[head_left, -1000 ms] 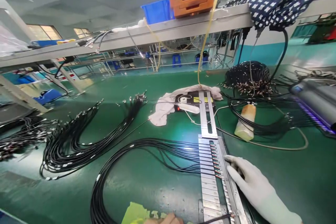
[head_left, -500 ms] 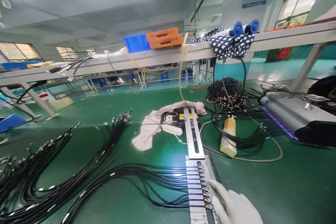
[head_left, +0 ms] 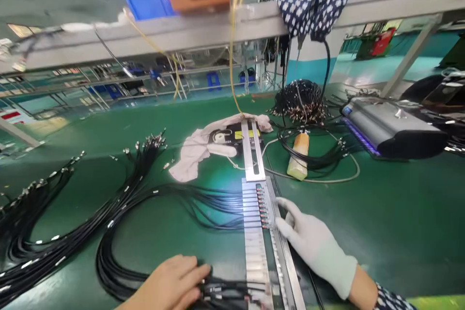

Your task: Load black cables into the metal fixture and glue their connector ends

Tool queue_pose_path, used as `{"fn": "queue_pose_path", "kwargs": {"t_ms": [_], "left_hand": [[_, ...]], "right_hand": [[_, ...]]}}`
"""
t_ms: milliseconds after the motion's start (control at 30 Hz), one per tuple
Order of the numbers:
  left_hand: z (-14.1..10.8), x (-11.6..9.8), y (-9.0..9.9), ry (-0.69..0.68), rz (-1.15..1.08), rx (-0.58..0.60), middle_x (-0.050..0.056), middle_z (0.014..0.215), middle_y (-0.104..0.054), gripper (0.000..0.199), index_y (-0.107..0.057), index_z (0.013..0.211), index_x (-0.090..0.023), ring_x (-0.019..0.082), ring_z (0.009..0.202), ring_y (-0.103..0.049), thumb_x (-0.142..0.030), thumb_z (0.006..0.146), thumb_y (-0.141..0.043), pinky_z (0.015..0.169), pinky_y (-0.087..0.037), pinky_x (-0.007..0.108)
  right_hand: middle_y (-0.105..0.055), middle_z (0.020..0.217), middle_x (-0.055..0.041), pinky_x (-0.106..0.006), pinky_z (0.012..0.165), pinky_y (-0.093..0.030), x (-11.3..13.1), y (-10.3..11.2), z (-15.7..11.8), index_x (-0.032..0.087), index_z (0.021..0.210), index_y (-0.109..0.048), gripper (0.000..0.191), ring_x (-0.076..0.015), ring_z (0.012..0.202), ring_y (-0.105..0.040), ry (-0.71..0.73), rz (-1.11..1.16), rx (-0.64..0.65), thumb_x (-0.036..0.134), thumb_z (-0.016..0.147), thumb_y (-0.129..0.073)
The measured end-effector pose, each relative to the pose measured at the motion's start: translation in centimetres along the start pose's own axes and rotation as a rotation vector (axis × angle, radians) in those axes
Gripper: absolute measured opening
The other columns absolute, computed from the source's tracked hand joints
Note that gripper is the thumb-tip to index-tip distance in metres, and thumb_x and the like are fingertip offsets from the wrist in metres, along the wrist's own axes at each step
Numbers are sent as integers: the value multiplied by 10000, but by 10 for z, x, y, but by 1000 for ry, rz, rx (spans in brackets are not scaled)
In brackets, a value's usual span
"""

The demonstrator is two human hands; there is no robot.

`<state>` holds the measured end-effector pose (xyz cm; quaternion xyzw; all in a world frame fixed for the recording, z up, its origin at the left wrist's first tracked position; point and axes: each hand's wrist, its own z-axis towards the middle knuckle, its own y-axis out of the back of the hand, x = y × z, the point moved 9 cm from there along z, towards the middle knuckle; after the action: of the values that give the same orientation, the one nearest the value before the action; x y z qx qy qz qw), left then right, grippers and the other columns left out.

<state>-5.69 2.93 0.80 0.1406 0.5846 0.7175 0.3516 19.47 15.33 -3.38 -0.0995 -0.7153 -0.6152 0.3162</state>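
My left hand [head_left: 174, 281], bare, is closed over a bundle of black cables [head_left: 232, 288] at the bottom of the view; their ends point right onto the metal fixture [head_left: 256, 247]. Along the fixture's slots lies a row of black cables [head_left: 214, 203], their small connector ends [head_left: 262, 206] lined up side by side. White-gloved, my right hand [head_left: 308, 235] touches the fixture's right edge with its fingertips, thumb and forefinger apart, nothing visible between them. A slotted metal plate [head_left: 250, 150] extends from the fixture's far end.
More black cable bundles [head_left: 127, 198] spread across the left. Beyond the fixture lie a pale cloth [head_left: 191, 155] and a yellowish handled tool [head_left: 300, 157]. A silver-grey machine [head_left: 392, 123] with purple light stands right. A raised shelf [head_left: 203, 34] crosses behind, holding a blue bin [head_left: 147, 0].
My left hand has come into view at the bottom, on a cable bundle. The camera has tilted down, showing more of the fixture. My right hand stays at the fixture's right edge.
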Motion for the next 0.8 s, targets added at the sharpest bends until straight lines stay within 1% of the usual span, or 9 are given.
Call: {"fn": "queue_pose_path", "kwargs": {"t_ms": [67, 167, 300, 367, 467, 533, 633, 700, 800], "left_hand": [[-3, 11, 5, 179, -144, 28, 42, 995, -698, 307, -567, 1262, -295, 147, 909, -658, -290, 1014, -386, 816, -524, 197], [-3, 22, 3, 353, -408, 91, 46, 936, -686, 259, -650, 1132, -264, 148, 851, -656, -247, 991, -433, 760, -529, 202], [7, 37, -2, 509, -583, 123, 33, 815, -659, 130, -677, 834, -205, 144, 736, -629, -283, 898, -595, 671, -531, 220], [11, 45, -5, 561, -648, 137, 20, 744, -633, 181, -644, 741, -190, 133, 664, -595, -317, 868, -630, 612, -518, 217], [15, 54, -4, 601, -692, 111, 9, 713, -608, 256, -607, 720, -188, 124, 619, -572, -373, 896, -589, 560, -496, 210], [18, 59, 2, 597, -578, 49, 7, 733, -607, 259, -593, 748, -197, 132, 651, -581, -378, 926, -548, 581, -495, 216], [30, 51, 6, 466, -229, 15, 20, 828, -632, 176, -610, 830, -213, 166, 768, -594, -351, 928, -563, 691, -501, 261], [42, 36, -2, 346, -56, 30, 35, 914, -646, 116, -624, 949, -220, 185, 832, -590, -319, 926, -568, 742, -496, 288], [60, 15, -20, 233, 8, 25, 55, 986, -653, 171, -587, 1095, -203, 189, 866, -585, -251, 960, -494, 755, -499, 299]], "right_hand": [[-671, 734, 2, -338, 668, -464, -6, 10, -2, 229, 1362, -486, 496, -229, 728, -660, -28, 81, 18, 517, 993, -326], [-660, 740, 4, -351, 706, -478, -15, 15, -2, 237, 1333, -497, 493, -228, 747, -656, -47, 175, 19, 540, 996, -304], [-664, 742, -3, -344, 704, -493, -21, 12, 1, 236, 1288, -539, 462, -221, 736, -658, -25, 195, -7, 521, 999, -318], [-681, 787, -12, -335, 709, -497, -22, 11, 1, 242, 1256, -567, 436, -216, 757, -662, -27, 170, -31, 510, 996, -341], [-697, 838, -10, -331, 729, -500, -22, 11, 2, 253, 1237, -583, 404, -208, 784, -666, -34, 156, -31, 489, 995, -360], [-706, 861, -8, -330, 744, -502, -22, 11, 2, 257, 1237, -585, 384, -204, 803, -670, -35, 161, -29, 466, 996, -372], [-716, 883, -10, -327, 756, -503, -21, 13, 2, 249, 1230, -594, 359, -200, 820, -676, -36, 159, -36, 422, 991, -389], [-714, 860, -5, -324, 750, -502, -19, 15, 2, 243, 1222, -600, 348, -197, 809, -675, -33, 154, -38, 400, 989, -394], [-691, 773, 6, -312, 706, -489, -15, 17, 1, 237, 1195, -615, 328, -193, 763, -660, -3, 139, -33, 385, 989, -406]]}}
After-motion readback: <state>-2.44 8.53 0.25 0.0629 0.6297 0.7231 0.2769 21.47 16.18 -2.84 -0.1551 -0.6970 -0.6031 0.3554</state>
